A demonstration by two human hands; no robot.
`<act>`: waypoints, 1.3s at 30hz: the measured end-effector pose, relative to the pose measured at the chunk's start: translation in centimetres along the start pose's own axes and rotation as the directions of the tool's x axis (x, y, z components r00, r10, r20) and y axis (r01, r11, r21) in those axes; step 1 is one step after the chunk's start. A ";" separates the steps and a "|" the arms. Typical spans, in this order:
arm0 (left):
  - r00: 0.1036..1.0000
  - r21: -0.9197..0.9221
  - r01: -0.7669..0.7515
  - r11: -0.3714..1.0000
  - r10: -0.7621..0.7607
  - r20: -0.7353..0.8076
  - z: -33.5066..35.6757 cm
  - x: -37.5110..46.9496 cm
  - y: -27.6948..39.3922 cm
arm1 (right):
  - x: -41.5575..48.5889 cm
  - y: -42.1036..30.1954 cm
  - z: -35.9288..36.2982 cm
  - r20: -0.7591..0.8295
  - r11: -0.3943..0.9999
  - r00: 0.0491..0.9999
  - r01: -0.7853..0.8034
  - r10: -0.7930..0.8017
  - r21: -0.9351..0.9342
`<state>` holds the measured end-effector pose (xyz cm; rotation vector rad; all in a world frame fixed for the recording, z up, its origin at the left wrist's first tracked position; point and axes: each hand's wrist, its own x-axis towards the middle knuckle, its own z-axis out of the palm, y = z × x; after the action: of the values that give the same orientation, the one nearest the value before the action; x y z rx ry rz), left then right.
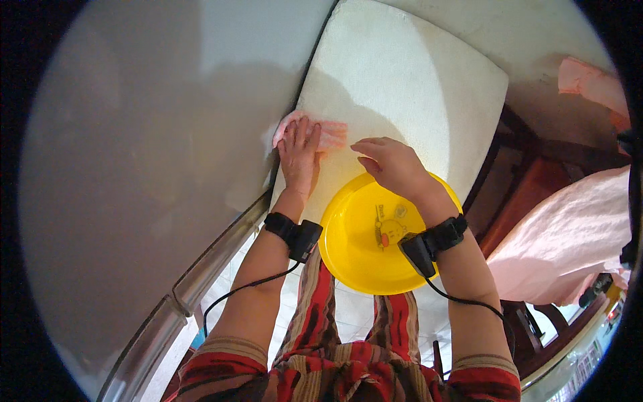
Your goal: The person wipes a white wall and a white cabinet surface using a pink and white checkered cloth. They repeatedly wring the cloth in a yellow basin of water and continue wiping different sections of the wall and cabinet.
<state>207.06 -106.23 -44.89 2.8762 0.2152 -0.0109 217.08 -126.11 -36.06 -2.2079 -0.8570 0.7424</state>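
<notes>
My left hand (300, 151) lies flat, fingers spread, on a pink-and-white striped cloth (332, 134). It presses the cloth against the left edge of a whitish board-like surface (382, 60), where that surface meets a large smooth pale panel (150, 125). A round yellow plastic basin (346, 251) with a printed duck on its inner bottom sits at the near end of the whitish surface. Over the basin's far rim reaches my right hand (394, 163), fingers bent and thumb a little apart, with nothing visible in it. Part of the rim is hidden by that forearm.
A clear-covered edge (201, 274) runs along the lower left. To the right are dark wooden furniture (532, 196) and a draped pink cloth (567, 231). Another pink piece (593, 85) lies at the upper right. Black cables (251, 284) trail from both wrist-worn devices.
</notes>
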 end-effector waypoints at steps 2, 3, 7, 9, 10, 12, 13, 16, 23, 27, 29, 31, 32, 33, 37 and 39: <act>0.996 0.014 -0.065 0.998 0.066 -0.065 -0.2 -0.6 0.6 | -0.3 0.4 0.1 -0.016 1.000 1.000 0.005 -0.004 0.016; 0.996 -0.060 -0.087 0.994 0.085 -0.036 -0.7 -1.3 0.6 | -0.4 0.6 0.3 -0.024 0.999 1.000 0.019 -0.018 0.027; 0.972 -0.952 0.209 0.225 0.057 0.227 -3.0 -1.2 1.1 | 0.4 0.8 1.6 -0.077 0.994 0.991 0.110 -0.107 0.029; 0.940 -0.849 0.333 0.411 -0.074 0.333 -4.2 0.0 2.3 | 1.2 0.7 2.3 -0.206 0.986 0.974 0.124 -0.099 0.109; 0.823 -0.812 0.567 0.141 -0.043 0.567 -5.1 1.1 2.9 | 1.8 0.8 2.2 -0.272 0.980 0.959 0.121 -0.074 0.161; 0.810 -0.816 0.563 0.131 0.107 0.577 -5.9 4.4 4.6 | 2.2 2.2 1.3 -0.380 0.959 0.925 0.135 -0.031 0.251; 0.825 -0.852 0.514 0.100 0.214 0.523 -6.3 5.6 5.4 | 2.2 3.7 0.0 -0.417 0.946 0.909 0.148 -0.016 0.287; 0.898 -0.863 0.361 0.353 0.117 0.423 -7.0 6.9 6.7 | -0.4 9.0 -3.7 -0.391 0.984 0.903 -0.155 0.179 0.092; 0.644 -0.607 0.553 0.570 0.170 0.746 -6.3 0.0 7.0 | -7.5 14.4 -3.4 -0.242 0.882 0.970 -0.118 0.005 -0.456; 0.556 -0.540 0.645 0.540 0.154 0.817 -6.2 -1.9 6.2 | -8.1 15.8 -2.1 -0.271 0.915 0.959 -0.034 -0.083 -0.402; 0.503 -0.443 0.647 0.620 0.089 0.860 -6.1 -1.9 5.5 | -9.5 16.4 -1.6 -0.260 0.909 0.962 -0.035 -0.082 -0.415; 0.518 -0.452 0.672 0.587 0.063 0.853 -6.1 -2.2 4.8 | -11.7 17.0 -1.0 -0.273 0.911 0.959 -0.052 -0.069 -0.410; 0.529 -0.501 0.702 0.506 0.101 0.843 -6.1 -2.5 4.4 | -13.7 16.8 -0.3 -0.276 0.917 0.960 -0.077 -0.038 -0.392; 0.560 -0.504 0.709 0.492 0.040 0.827 -6.3 -2.9 4.0 | -15.5 16.5 0.6 -0.279 0.922 0.960 -0.102 -0.007 -0.373; 0.657 -0.621 0.740 0.257 -0.080 0.750 -7.6 -3.7 2.2 | -20.2 14.3 5.6 -0.418 0.907 0.904 -0.245 0.087 -0.342; 0.674 -0.653 0.739 0.166 -0.166 0.720 -8.1 -3.9 1.6 | -21.8 12.2 8.2 -0.484 0.907 0.869 -0.280 0.100 -0.316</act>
<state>203.36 -106.22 -36.51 1.3885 0.7523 -0.5689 202.28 -146.19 -44.34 -2.6886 -0.5700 0.1130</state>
